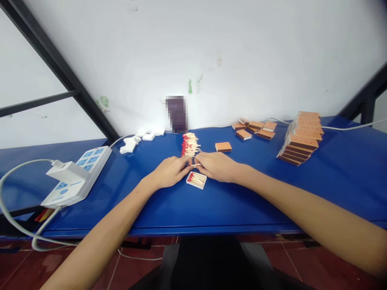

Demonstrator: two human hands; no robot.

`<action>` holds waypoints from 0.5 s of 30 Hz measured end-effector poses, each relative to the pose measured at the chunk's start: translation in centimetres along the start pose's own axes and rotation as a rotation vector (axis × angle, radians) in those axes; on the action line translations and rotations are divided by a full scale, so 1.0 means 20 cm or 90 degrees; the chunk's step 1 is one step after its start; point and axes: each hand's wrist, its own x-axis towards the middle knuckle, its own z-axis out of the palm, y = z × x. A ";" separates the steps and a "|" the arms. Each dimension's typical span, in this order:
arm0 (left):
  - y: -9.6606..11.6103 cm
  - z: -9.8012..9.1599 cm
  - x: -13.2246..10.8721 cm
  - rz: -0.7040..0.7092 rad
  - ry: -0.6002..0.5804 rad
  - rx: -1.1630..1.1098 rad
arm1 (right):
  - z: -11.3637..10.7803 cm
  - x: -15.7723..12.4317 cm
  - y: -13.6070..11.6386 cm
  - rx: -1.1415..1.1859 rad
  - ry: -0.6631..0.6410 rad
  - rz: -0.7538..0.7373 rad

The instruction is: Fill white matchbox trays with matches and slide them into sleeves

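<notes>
Between my two hands lies a thin wooden match (196,164), its red head toward the left. My left hand (169,171) is closed, thumb and forefinger pinched at the head end. The fingers of my right hand (218,166) are closed at the plain end; whether more than one match is held cannot be made out. Just below my fingertips sits a small white matchbox tray (202,186) with several red-headed matches in it. Right behind my hands is a pile of loose matches (190,145), heads to the left.
A closed orange matchbox (223,146) lies beyond my right hand, with more matchboxes (255,126) farther back. Stacked matchboxes (300,139) stand right. White trays (130,144) lie back left, near a power strip (99,161). A blurred dark object (177,114) leans on the wall.
</notes>
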 end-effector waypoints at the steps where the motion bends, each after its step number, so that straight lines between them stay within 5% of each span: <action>1: 0.00 0.00 0.00 -0.002 -0.005 0.007 | 0.00 0.00 0.00 0.004 0.002 0.003; 15: 0.00 0.00 0.00 -0.006 -0.010 0.080 | 0.00 0.02 -0.01 -0.027 -0.017 -0.038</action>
